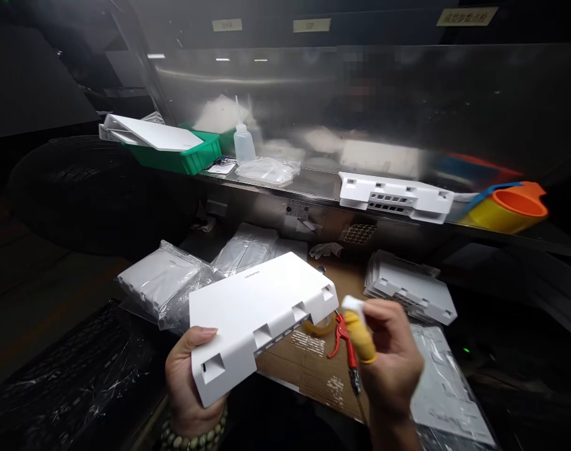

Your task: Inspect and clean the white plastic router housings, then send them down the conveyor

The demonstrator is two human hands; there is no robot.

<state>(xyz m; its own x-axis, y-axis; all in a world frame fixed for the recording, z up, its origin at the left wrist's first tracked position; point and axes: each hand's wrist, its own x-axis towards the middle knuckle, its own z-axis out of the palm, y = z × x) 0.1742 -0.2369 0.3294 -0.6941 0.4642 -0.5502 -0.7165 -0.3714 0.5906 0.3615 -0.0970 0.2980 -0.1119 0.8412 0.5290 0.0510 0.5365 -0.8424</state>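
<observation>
My left hand (pixel 191 376) grips the near left corner of a white plastic cover (pixel 262 294), thumb on top and a bead bracelet at the wrist. The cover is tilted, its notched edge towards me. To its right, my right hand (pixel 389 351) is closed on a small white wad (pixel 354 305), apart from the cover; a yellow wrap covers one finger. A red air gun (pixel 345 341) lies on the cardboard (pixel 308 369) between the cover and my right hand.
Bagged white covers (pixel 158 279) lie at the left, stacked covers (pixel 410 285) at the right. The shelf (pixel 313 183) holds a green bin (pixel 186 160), a squeeze bottle (pixel 243 144), a white cover (pixel 396 197) and a yellow-orange container (pixel 506 210).
</observation>
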